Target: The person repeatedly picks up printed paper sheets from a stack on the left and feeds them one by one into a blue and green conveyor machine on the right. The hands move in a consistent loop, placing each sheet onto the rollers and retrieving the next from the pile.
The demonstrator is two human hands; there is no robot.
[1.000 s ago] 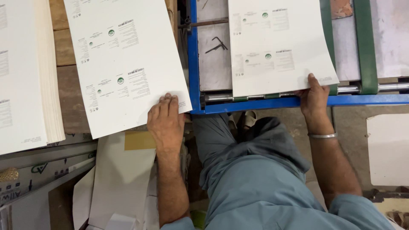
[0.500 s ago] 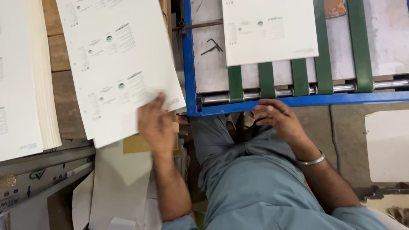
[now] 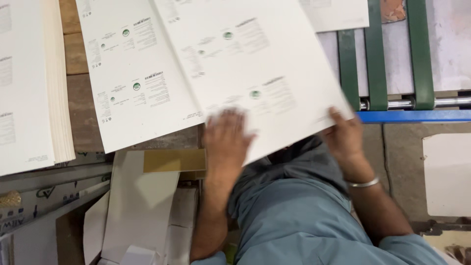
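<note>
1 head-worn view, looking steeply down, close over hands (image 3: 284,142)
</note>
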